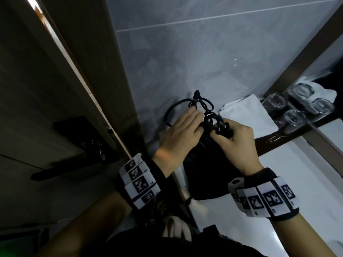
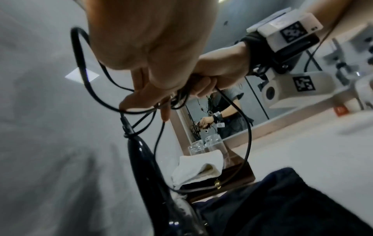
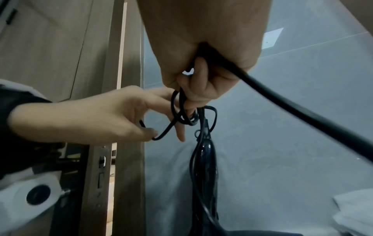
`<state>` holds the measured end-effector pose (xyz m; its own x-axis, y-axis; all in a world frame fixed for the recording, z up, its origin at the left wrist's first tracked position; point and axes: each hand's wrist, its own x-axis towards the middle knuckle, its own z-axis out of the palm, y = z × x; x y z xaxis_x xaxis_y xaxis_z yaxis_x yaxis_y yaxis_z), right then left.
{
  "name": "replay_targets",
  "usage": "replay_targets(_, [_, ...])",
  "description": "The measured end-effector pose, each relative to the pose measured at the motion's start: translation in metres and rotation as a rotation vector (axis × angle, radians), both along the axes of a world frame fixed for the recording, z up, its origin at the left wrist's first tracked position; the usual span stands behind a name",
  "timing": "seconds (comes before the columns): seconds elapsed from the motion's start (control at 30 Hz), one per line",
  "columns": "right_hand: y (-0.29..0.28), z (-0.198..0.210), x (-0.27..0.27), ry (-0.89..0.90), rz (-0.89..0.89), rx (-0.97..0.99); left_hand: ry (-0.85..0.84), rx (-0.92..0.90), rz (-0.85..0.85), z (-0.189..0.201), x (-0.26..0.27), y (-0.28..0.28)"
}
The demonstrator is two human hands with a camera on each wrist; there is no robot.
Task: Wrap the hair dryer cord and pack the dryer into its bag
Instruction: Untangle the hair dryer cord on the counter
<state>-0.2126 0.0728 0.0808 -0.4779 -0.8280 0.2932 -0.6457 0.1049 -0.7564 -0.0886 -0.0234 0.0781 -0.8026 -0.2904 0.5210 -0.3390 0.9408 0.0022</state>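
My right hand point(image 1: 237, 145) grips a bundle of black cord point(image 3: 302, 108) loops with the plug point(image 1: 222, 127) at its knuckles. My left hand point(image 1: 183, 128) sits close beside it, thumb and fingers hooked through a cord loop point(image 3: 161, 135). The glossy black hair dryer point(image 2: 141, 162) hangs handle-up below both hands, its lower end inside the dark fabric bag point(image 1: 207, 173), which lies on the white counter point(image 1: 278, 164). More cord arcs out to the left point(image 2: 80, 63) against the grey wall.
A folded white towel point(image 1: 246, 115) and upturned glasses point(image 1: 295, 117) sit on a brown tray just right of my hands, in front of a mirror. A wooden door point(image 1: 74, 89) and its frame stand close on the left. The grey tiled wall is directly behind.
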Motion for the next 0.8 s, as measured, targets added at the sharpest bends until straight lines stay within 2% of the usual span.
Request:
replay_targets(0.1, [0.001, 0.002, 0.001, -0.089, -0.03, -0.029, -0.161, 0.499, -0.136, -0.009, 0.004, 0.003])
replay_targets(0.17, [0.003, 0.003, 0.0, -0.156, -0.03, -0.029, -0.048, 0.713, -0.139, -0.01, 0.007, 0.005])
replay_targets(0.23, [0.006, 0.004, -0.001, -0.218, 0.031, -0.001, 0.112, 0.825, -0.116, -0.011, 0.007, 0.004])
replay_targets(0.3, [0.009, 0.006, 0.0, -0.329, 0.082, 0.002, 0.202, 0.978, -0.083, -0.013, 0.007, -0.001])
replay_targets(0.37, [0.011, 0.006, -0.005, -0.434, 0.036, -0.045, 0.284, 1.172, -0.033, -0.016, 0.01, -0.011])
replay_targets(0.43, [0.012, 0.003, -0.014, -0.46, -0.08, -0.094, 0.354, 1.317, -0.009, -0.018, 0.016, -0.021])
replay_targets(0.53, [0.014, -0.008, -0.027, -0.375, -0.266, -0.086, 0.382, 1.371, -0.059, -0.022, 0.022, -0.03])
replay_targets(0.63, [0.014, -0.016, -0.031, -0.331, -0.312, 0.004, 0.373, 1.33, -0.102, -0.024, 0.024, -0.031])
replay_targets(0.7, [0.013, -0.018, -0.028, -0.276, -0.226, 0.101, 0.388, 1.318, -0.1, -0.023, 0.023, -0.032])
replay_targets(0.8, [0.009, -0.013, -0.013, -0.14, 0.017, 0.2, 0.441, 1.34, -0.131, -0.022, 0.019, -0.031])
